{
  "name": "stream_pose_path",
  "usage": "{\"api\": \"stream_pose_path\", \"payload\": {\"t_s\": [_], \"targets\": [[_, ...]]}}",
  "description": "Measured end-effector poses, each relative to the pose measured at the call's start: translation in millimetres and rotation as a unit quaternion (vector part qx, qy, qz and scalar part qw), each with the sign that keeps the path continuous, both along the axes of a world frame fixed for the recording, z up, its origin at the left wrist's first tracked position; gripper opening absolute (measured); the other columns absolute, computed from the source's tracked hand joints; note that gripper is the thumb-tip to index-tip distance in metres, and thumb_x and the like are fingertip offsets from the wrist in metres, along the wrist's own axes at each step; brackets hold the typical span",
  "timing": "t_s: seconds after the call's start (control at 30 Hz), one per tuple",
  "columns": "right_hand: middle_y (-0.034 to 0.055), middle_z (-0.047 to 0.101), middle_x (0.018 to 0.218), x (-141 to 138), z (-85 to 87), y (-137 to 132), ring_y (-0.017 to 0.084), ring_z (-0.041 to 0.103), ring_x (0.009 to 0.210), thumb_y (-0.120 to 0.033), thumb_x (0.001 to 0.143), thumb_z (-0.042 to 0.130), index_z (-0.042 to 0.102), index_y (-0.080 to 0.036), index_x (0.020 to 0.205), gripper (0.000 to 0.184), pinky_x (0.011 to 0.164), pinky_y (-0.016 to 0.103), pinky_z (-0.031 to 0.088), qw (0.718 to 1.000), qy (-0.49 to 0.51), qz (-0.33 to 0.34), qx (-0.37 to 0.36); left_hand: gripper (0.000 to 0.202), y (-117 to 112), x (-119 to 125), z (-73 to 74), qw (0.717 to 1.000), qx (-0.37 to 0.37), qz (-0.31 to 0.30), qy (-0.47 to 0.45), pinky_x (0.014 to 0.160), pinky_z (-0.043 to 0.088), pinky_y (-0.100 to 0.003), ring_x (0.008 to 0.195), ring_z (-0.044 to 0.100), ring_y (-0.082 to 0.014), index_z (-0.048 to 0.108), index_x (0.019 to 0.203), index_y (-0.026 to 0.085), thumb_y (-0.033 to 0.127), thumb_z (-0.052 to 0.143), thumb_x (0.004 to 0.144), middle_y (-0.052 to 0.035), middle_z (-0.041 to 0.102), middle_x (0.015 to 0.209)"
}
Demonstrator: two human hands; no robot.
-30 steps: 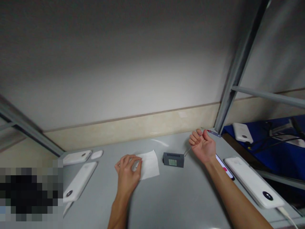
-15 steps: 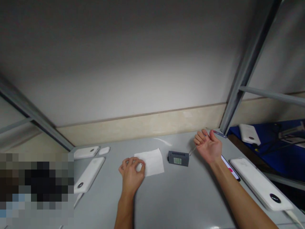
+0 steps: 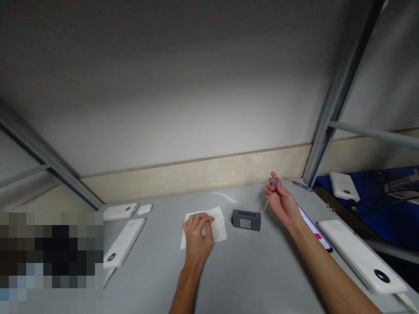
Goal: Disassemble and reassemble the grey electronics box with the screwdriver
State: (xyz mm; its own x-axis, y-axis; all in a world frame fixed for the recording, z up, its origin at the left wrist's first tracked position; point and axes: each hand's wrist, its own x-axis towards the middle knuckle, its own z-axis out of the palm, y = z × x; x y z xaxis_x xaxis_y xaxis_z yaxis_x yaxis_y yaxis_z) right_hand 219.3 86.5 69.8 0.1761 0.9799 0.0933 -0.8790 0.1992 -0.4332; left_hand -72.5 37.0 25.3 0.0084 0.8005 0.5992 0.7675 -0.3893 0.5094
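Observation:
A small grey box with vent slots and a label (image 3: 246,220) lies on the grey table (image 3: 248,270). To its left is a white sheet of paper (image 3: 218,220). My left hand (image 3: 198,237) rests on that paper with the fingers curled down onto it. My right hand (image 3: 282,201) is raised just right of the box and pinches a small screwdriver (image 3: 271,194) with a red handle, its thin tip pointing down toward the box's right end.
White power banks lie at the left (image 3: 123,242), the far left (image 3: 120,211) and the right (image 3: 362,256). A phone (image 3: 314,229) lies under my right forearm. Metal frame posts (image 3: 330,117) rise at both sides. A blue surface (image 3: 376,205) holds cables and another power bank.
My left hand slid right onto the middle of the paper. My right hand turned and now shows the screwdriver held upright between its fingers. The view shifted slightly.

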Motion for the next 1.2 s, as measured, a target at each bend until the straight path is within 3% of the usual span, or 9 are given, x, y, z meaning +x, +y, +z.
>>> {"api": "stream_pose_path", "payload": {"t_s": [0.07, 0.13, 0.27, 0.4, 0.53, 0.67, 0.8, 0.97, 1.2], "targets": [[-0.0021, 0.066, 0.096, -3, 1.1, -1, 0.007, 0.047, 0.063, -0.023, 0.079, 0.087, 0.073, -0.024, 0.105, 0.03, 0.055, 0.019, 0.048, 1.0, -0.003, -0.008, -0.009, 0.025, 4, 29, -0.6, 0.994, -0.04, -0.088, -0.045, 0.105, 0.041, -0.046, 0.115, 0.062, -0.0263, 0.069, 0.117, 0.026, 0.028, 0.055, 0.097, -0.0069, 0.072, 0.118], [-0.0028, 0.068, 0.1, -4, 2.1, -3, 0.005, 0.039, 0.057, -0.029, 0.08, 0.088, 0.073, -0.025, 0.101, 0.026, 0.05, 0.018, 0.044, 1.0, -0.008, -0.01, -0.007, 0.034, 13, 56, -3.4, 0.979, -0.092, -0.147, -0.105, 0.107, 0.043, -0.044, 0.119, 0.062, -0.0258, 0.063, 0.129, 0.024, 0.032, 0.058, 0.096, -0.0084, 0.07, 0.126], [-0.0034, 0.067, 0.092, -4, 5.5, -5, 0.005, 0.033, 0.055, -0.029, 0.078, 0.09, 0.074, -0.024, 0.096, 0.025, 0.048, 0.016, 0.04, 1.0, -0.022, 0.008, -0.001, 0.018, 34, 90, -10.9, 0.922, -0.22, -0.228, -0.221, 0.086, 0.052, -0.032, 0.093, 0.068, -0.0207, 0.066, 0.107, 0.019, 0.023, 0.053, 0.094, -0.005, 0.072, 0.097], [-0.0023, 0.064, 0.091, -9, 14.0, -10, 0.005, 0.039, 0.059, -0.021, 0.072, 0.092, 0.073, -0.022, 0.097, 0.031, 0.053, 0.016, 0.044, 0.999, -0.034, 0.011, -0.001, 0.018, 36, 102, -12.8, 0.905, -0.235, -0.271, -0.23, 0.081, 0.05, -0.028, 0.086, 0.064, -0.0181, 0.065, 0.102, 0.02, 0.015, 0.056, 0.088, -0.0009, 0.068, 0.089], [-0.0025, 0.06, 0.087, -23, 24.2, -20, 0.008, 0.046, 0.066, -0.026, 0.076, 0.09, 0.07, -0.027, 0.103, 0.034, 0.058, 0.017, 0.045, 0.998, -0.057, 0.008, 0.02, 0.024, 27, 105, -9.4, 0.916, -0.23, -0.264, -0.193, 0.086, 0.049, -0.029, 0.091, 0.063, -0.0187, 0.065, 0.103, 0.021, 0.01, 0.057, 0.084, -0.0005, 0.07, 0.094], [-0.0024, 0.059, 0.082, -38, 26.4, -29, 0.009, 0.041, 0.061, -0.037, 0.087, 0.081, 0.066, -0.032, 0.11, 0.027, 0.057, 0.018, 0.041, 0.992, -0.115, 0.039, 0.04, 0.022, 24, 106, -11.2, 0.932, -0.226, -0.244, -0.142, 0.09, 0.049, -0.034, 0.097, 0.065, -0.0213, 0.065, 0.106, 0.024, 0.016, 0.064, 0.085, -0.0013, 0.072, 0.102], [-0.0032, 0.052, 0.076, -44, 23.6, -30, 0.011, 0.038, 0.06, -0.037, 0.087, 0.08, 0.063, -0.031, 0.106, 0.026, 0.056, 0.021, 0.039, 0.987, -0.153, 0.039, 0.037, 0.025, 26, 106, -19.2, 0.952, -0.183, -0.226, -0.095, 0.092, 0.05, -0.038, 0.101, 0.065, -0.0234, 0.062, 0.113, 0.025, 0.021, 0.067, 0.089, -0.0035, 0.072, 0.107], [-0.0037, 0.046, 0.073, -45, 22.4, -27, 0.012, 0.037, 0.061, -0.038, 0.087, 0.078, 0.062, -0.031, 0.104, 0.025, 0.055, 0.022, 0.039, 0.99, -0.138, 0.029, 0.015, 0.023, 27, 105, -23.1, 0.972, -0.116, -0.199, -0.048, 0.084, 0.052, -0.037, 0.092, 0.065, -0.0229, 0.06, 0.108, 0.025, 0.027, 0.071, 0.088, -0.0031, 0.071, 0.1], [-0.0032, 0.046, 0.073, -50, 16.9, -29, 0.012, 0.035, 0.062, -0.037, 0.091, 0.076, 0.063, -0.029, 0.105, 0.021, 0.055, 0.02, 0.038, 0.987, -0.145, 0.056, 0.032, 0.025, 24, 104, -19.1, 0.983, -0.055, -0.177, -0.001, 0.079, 0.052, -0.035, 0.085, 0.064, -0.0219, 0.059, 0.099, 0.023, 0.022, 0.075, 0.08, -0.0026, 0.069, 0.091]]}}
